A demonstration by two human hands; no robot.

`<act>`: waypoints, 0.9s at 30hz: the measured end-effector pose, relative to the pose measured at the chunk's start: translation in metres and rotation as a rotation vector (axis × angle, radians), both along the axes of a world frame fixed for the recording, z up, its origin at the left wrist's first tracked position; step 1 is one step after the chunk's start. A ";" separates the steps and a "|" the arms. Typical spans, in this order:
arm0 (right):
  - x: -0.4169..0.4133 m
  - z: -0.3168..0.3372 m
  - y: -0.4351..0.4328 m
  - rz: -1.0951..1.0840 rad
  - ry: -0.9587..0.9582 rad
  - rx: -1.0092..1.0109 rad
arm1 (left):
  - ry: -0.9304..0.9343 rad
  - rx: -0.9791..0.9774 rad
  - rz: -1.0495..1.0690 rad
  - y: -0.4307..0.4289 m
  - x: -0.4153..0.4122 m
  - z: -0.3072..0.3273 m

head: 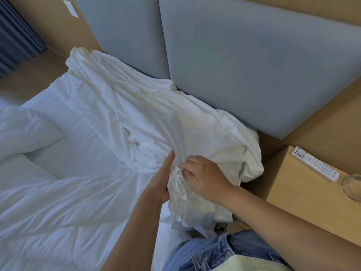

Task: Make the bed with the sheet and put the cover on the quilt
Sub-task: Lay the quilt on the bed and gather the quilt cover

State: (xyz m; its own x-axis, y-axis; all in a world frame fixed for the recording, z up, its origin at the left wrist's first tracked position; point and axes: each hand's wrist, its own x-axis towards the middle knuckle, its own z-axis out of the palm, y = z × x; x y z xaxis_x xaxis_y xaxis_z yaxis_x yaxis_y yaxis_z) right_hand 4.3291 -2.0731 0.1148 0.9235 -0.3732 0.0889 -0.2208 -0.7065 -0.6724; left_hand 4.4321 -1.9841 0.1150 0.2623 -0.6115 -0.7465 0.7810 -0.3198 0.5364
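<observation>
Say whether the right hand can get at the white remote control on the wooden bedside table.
Probably yes, once free: the right hand grips the bunched white fabric, and nothing covers the white remote control.

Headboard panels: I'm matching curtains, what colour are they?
Plain grey-blue headboard panels, clearest in the head view.
</observation>
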 end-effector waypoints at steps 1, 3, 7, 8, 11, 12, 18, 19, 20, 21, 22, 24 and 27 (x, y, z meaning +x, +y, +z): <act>0.001 0.002 0.005 0.043 0.014 -0.018 | 0.009 -0.004 -0.001 -0.003 0.002 0.001; 0.001 0.001 0.004 0.048 0.010 -0.022 | -0.010 -0.001 -0.021 -0.008 0.007 0.006; -0.001 0.005 -0.004 -0.047 -0.031 0.151 | -0.069 0.001 0.032 -0.017 0.010 -0.001; 0.000 0.008 -0.006 -0.083 -0.074 0.255 | -0.055 -0.037 0.040 -0.018 0.011 0.000; 0.008 0.023 -0.009 -0.167 -0.167 0.445 | 0.070 -0.232 0.041 -0.011 0.017 0.014; 0.011 0.023 -0.013 -0.203 -0.163 0.472 | 0.100 -0.306 0.028 -0.004 0.022 0.020; 0.022 -0.016 -0.030 -0.025 0.327 0.188 | 0.081 -0.361 -0.019 0.029 0.037 0.026; 0.024 -0.019 -0.028 -0.053 0.316 0.170 | 0.072 -0.263 -0.016 0.031 0.036 0.022; 0.026 -0.020 -0.025 -0.102 0.261 0.161 | 0.056 -0.170 -0.025 0.031 0.034 0.018; 0.027 -0.018 -0.024 -0.174 0.174 0.158 | 0.012 -0.076 -0.047 0.030 0.031 0.015; 0.028 -0.013 -0.021 -0.250 0.056 0.165 | -0.021 -0.024 -0.060 0.028 0.030 0.011; 0.027 0.002 -0.013 -0.292 -0.171 0.177 | -0.063 -0.007 -0.024 0.022 0.026 0.008; 0.028 0.017 0.016 -0.033 -0.149 0.111 | -0.034 -0.083 0.037 0.009 0.024 0.011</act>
State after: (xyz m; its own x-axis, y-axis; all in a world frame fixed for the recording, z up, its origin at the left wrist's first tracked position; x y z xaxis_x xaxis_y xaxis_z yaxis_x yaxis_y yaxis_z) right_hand 4.3575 -2.0569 0.1318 0.8902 -0.4182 0.1808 -0.1345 -0.6203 -0.7727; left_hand 4.4557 -1.9748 0.1259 0.3101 -0.6603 -0.6840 0.7727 -0.2441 0.5859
